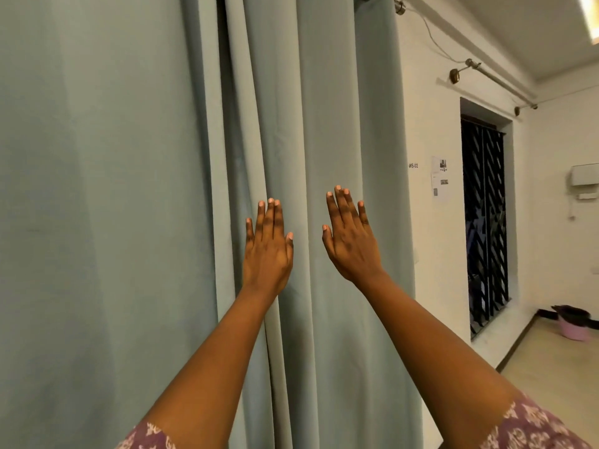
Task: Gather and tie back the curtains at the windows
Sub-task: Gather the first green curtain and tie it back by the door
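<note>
two flat hands (268, 251) (350, 244) by curtain (324, 124), label (413, 165) maybe "ws-02"

A plain indoor room, home or workspace unclear: floor-length curtains (308, 124) at left, barred window (485, 222) at right, a wall label reading WS-02 (413, 165) mid-frame.

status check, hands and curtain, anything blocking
Left hand and right hand both open, fingers straight, raised at the curtain. Curtain hangs loose, not gathered, no tie-back in view. Nothing in the way.
</note>
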